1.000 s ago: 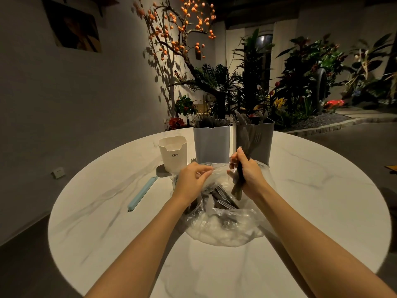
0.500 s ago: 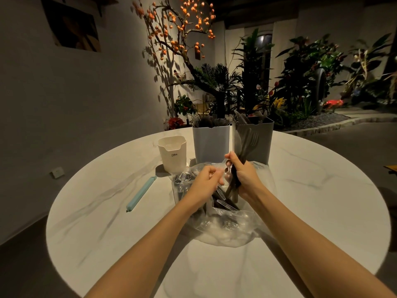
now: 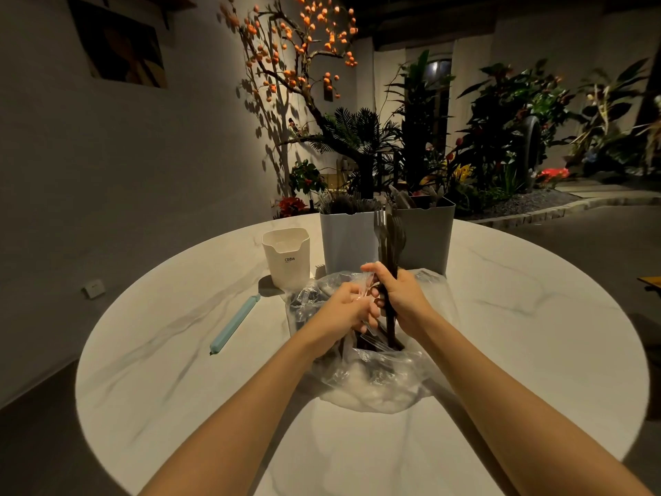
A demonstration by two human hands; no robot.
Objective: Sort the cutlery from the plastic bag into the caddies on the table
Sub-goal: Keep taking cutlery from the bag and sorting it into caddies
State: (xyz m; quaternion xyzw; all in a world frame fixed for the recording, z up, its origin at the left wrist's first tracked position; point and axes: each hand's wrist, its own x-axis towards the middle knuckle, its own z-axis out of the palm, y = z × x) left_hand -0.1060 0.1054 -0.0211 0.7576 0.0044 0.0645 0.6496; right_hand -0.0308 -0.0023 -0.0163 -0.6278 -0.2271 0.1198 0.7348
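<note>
caddies – 3 | right hand grips dark forks | left hand pinches bag

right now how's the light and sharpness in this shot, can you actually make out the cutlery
Head view: dim and warm, with the round table lit like a pool and dark beyond; wide-angle bending at the edges; the forks in the right hand read as dark silhouettes; the plastic bag glares pale, hiding its contents; the left hand is sharp.

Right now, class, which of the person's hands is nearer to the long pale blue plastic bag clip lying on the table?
Left. The left hand is at the bag, right of the long pale blue plastic bag clip; the right hand is farther right.
</note>
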